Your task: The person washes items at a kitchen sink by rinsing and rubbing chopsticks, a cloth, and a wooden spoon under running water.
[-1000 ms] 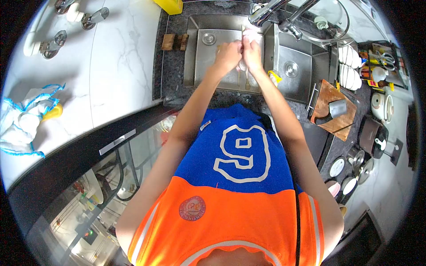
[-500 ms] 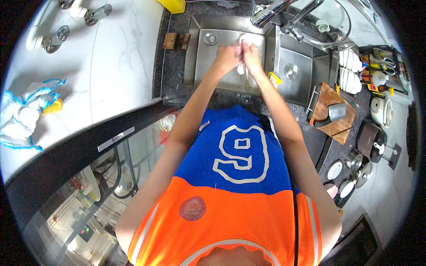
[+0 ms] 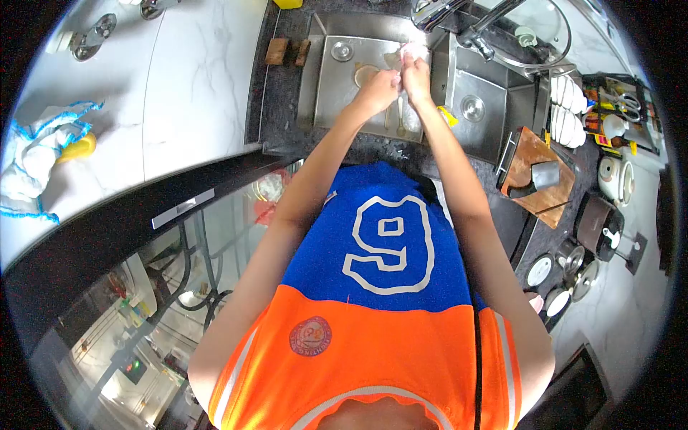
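Both hands are over the left basin of a steel sink [image 3: 337,93]. My right hand [image 3: 416,77] is closed on a pale pinkish cloth [image 3: 413,51], which shows beyond its fingers beneath the faucet [image 3: 428,16]. Close beside it, my left hand [image 3: 380,92] is curled shut; what its fingers hold, if anything, is hidden. A round brownish object [image 3: 365,75] lies in the basin, partly behind my left hand. Below the hands, a spoon-like utensil [image 3: 400,123] rests on the basin floor.
A yellow packet [image 3: 448,117] sits on the divider by the right basin [image 3: 476,129]. To the right, a cleaver [image 3: 543,175] lies on a wooden cutting board [image 3: 530,161]. White dishes [image 3: 566,111] stand in a rack. Two brown blocks [image 3: 276,51] are left of the sink.
My right hand has moved farther into the basin, toward the faucet, with the cloth. My left hand has shifted slightly right, and the round brownish object has come into view.
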Tool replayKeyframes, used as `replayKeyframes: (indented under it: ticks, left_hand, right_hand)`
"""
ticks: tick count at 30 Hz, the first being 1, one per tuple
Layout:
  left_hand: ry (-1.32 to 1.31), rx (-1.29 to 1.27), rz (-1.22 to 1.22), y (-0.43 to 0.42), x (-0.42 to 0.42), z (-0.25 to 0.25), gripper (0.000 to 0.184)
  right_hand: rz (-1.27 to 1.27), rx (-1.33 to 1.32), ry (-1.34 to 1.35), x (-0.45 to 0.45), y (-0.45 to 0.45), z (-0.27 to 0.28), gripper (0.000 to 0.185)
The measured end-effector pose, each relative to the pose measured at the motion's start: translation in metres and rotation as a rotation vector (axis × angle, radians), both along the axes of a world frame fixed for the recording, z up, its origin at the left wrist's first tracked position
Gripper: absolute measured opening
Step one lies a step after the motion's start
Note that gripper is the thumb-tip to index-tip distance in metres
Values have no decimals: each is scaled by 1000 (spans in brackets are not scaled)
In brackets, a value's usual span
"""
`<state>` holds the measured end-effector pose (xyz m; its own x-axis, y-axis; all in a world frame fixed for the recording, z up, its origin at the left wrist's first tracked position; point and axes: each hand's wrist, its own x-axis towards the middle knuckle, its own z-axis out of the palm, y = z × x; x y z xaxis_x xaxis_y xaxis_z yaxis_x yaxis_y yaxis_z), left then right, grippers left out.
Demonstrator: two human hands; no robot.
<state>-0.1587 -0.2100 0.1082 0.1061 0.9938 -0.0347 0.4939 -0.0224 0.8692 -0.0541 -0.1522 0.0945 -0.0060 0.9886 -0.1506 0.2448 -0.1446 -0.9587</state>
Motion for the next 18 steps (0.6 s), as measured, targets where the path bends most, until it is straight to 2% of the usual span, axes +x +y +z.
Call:
replayKeyframes:
  ticks: [3,5,6,7,9,11,13,15,17,18]
  left_hand:
    - [15,-21,23,-5,-2,15,18]
    - [10,-64,94,-9,-6,27,18]
    - [60,-49,137,-9,-10,35,17]
    - [111,-32,179,-10,-13,38,17]
    - [123,-13,91,-13,-15,33,15]
    - [-10,-159,-11,-25,-5,37,12]
    - [36,-107,2,-24,-2,18,11]
    - [-70,20,79,-21,-8,17,13]
    - [53,-119,93,-13,-24,22,16]
    - [85,-139,90,-15,-33,24,16]
  right_hand:
    - [0,-136,86,1,-20,18,43]
    - [110,-172,181,0,-32,13,43]
    - [108,-23,140,-4,-41,8,43]
    - [99,-26,142,-5,-44,12,43]
    - [12,5,36,-5,-45,19,43]
    - [-78,1,-33,-9,-42,29,44]
    - [-126,-269,197,-12,-38,40,41]
    - [-61,134,-37,-20,-48,14,39]
    - [14,219,-87,-28,-65,8,35]
    - [28,185,-18,-29,-73,7,34]
